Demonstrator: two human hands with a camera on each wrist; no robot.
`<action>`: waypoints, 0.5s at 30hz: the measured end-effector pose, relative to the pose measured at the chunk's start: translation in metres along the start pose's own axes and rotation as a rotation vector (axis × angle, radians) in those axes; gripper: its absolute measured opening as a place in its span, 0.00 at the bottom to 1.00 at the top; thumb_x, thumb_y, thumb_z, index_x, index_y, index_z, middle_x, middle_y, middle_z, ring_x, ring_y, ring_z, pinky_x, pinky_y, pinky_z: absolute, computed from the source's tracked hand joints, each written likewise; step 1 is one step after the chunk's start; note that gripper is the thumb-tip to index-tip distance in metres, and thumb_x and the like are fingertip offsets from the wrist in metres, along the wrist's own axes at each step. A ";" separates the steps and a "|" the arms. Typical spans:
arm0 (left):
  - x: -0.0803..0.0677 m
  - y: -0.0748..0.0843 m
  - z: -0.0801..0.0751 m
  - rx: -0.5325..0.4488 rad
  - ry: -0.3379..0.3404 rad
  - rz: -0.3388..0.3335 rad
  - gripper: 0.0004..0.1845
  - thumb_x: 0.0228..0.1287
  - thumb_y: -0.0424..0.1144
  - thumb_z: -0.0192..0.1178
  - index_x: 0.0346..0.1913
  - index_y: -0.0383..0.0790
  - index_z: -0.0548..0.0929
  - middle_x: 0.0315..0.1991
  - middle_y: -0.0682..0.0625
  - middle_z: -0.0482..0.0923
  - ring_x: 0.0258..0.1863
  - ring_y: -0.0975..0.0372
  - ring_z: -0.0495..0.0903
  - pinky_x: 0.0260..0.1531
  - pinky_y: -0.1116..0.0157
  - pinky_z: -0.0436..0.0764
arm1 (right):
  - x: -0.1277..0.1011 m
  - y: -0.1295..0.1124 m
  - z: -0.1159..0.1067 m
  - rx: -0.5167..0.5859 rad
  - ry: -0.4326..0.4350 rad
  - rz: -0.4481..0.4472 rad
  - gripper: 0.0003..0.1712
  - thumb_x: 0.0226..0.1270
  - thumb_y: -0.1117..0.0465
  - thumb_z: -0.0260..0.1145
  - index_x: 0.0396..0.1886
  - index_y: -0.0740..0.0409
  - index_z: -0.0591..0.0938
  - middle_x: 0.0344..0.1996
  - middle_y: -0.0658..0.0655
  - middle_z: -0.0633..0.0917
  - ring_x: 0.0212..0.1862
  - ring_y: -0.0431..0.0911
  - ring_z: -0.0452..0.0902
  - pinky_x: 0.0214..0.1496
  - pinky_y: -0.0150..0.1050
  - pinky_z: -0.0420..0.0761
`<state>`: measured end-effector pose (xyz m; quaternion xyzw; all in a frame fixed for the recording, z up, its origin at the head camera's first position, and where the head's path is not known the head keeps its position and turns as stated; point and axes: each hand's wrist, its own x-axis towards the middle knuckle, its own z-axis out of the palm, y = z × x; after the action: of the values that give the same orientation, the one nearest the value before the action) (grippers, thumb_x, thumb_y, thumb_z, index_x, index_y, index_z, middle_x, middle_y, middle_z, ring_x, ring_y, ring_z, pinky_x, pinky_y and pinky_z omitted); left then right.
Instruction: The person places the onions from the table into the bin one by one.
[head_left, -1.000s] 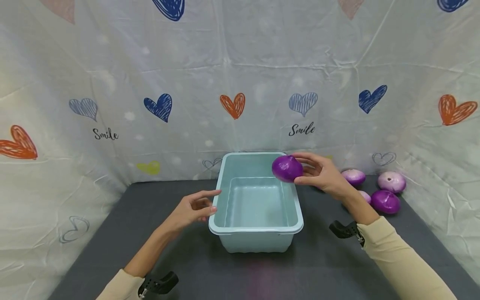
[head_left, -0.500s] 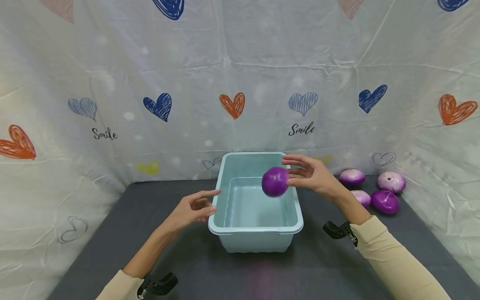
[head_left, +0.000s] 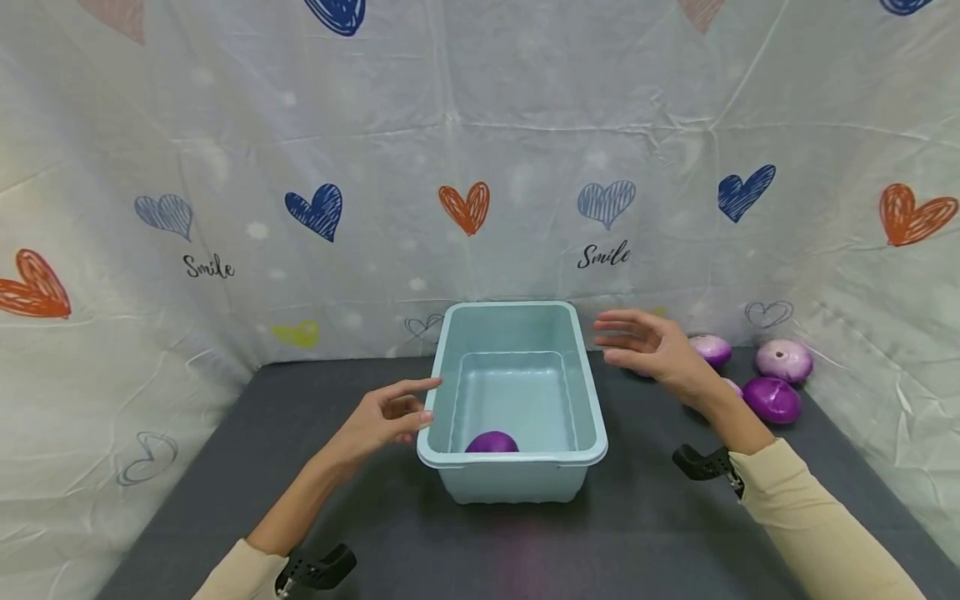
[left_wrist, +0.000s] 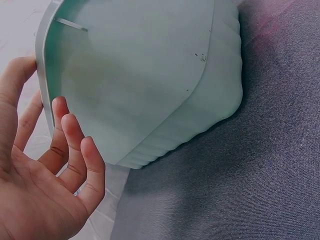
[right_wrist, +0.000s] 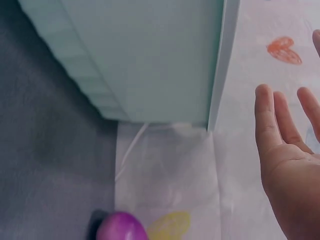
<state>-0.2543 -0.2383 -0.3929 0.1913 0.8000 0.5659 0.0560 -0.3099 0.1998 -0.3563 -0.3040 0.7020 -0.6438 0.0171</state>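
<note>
Purple onion (head_left: 492, 442): inside the pale blue bin (head_left: 513, 483), at the near end and left of centre; rounded top visible just beyond the near rim, lower part hidden by that rim.
Bin position: upright on the dark grey table (head_left: 637, 533), long sides running away from the person, far end close to the backdrop (head_left: 525, 100).
Bin surface: a few small dark specks on the outer wall, seen from the left wrist.
Left hand (head_left: 386, 417): relaxed at the left rim; index fingertip and thumb tip reach the rim at separate spots along it, remaining fingers loosely bent outside the wall.
Right hand (head_left: 660, 350): spread and free, raised beside the bin's right side and apart from it; fingers extended toward the bin, thumb spaced below them.
Right of the bin: pale-topped onion (head_left: 784, 360) at the back, deep purple onion (head_left: 772, 400) just in front of it, purple-and-white onion (head_left: 711, 350) near the right wrist; further onion surfaces partly covered by the right hand and arm.
Right wrist view, lower edge: rounded purple item (right_wrist: 121, 229), cut off by the frame, beside the backdrop.
Wrists: black strap on each, beige sleeves (head_left: 825, 517) behind.
Backdrop print: hearts in blue, orange and yellow, with the word "Smile" twice.
</note>
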 end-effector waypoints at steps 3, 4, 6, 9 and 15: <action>0.000 0.000 0.000 0.008 0.002 0.001 0.28 0.70 0.39 0.67 0.72 0.45 0.76 0.40 0.41 0.80 0.35 0.39 0.77 0.39 0.50 0.82 | -0.007 0.000 -0.008 -0.024 0.023 0.022 0.29 0.71 0.70 0.68 0.70 0.62 0.74 0.65 0.61 0.77 0.64 0.54 0.76 0.58 0.42 0.77; 0.000 0.000 0.001 0.009 0.002 0.000 0.28 0.70 0.39 0.67 0.72 0.44 0.76 0.40 0.40 0.80 0.35 0.40 0.77 0.39 0.51 0.82 | -0.010 0.000 -0.011 -0.029 0.032 0.029 0.28 0.71 0.69 0.68 0.69 0.62 0.74 0.64 0.61 0.77 0.64 0.54 0.76 0.58 0.41 0.77; 0.000 0.001 0.001 0.010 0.001 0.000 0.28 0.71 0.39 0.66 0.72 0.43 0.76 0.41 0.40 0.80 0.35 0.41 0.78 0.39 0.51 0.82 | -0.015 0.001 -0.017 -0.039 0.043 0.036 0.28 0.71 0.70 0.68 0.69 0.64 0.74 0.64 0.61 0.77 0.64 0.54 0.76 0.58 0.41 0.77; 0.000 0.002 0.001 0.005 0.003 -0.006 0.28 0.70 0.39 0.66 0.72 0.43 0.76 0.41 0.40 0.80 0.36 0.41 0.78 0.39 0.52 0.82 | -0.025 0.001 -0.027 -0.072 0.065 0.043 0.27 0.72 0.69 0.67 0.69 0.65 0.74 0.63 0.61 0.78 0.63 0.54 0.76 0.59 0.39 0.77; 0.000 0.003 0.002 -0.001 -0.003 -0.006 0.28 0.70 0.39 0.66 0.72 0.42 0.75 0.41 0.40 0.80 0.35 0.44 0.78 0.39 0.54 0.82 | -0.046 0.003 -0.048 -0.117 0.106 0.055 0.26 0.75 0.68 0.64 0.70 0.66 0.72 0.62 0.58 0.79 0.62 0.48 0.77 0.58 0.36 0.77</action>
<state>-0.2531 -0.2360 -0.3905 0.1898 0.8002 0.5658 0.0589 -0.2938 0.2634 -0.3671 -0.2508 0.7463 -0.6162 -0.0202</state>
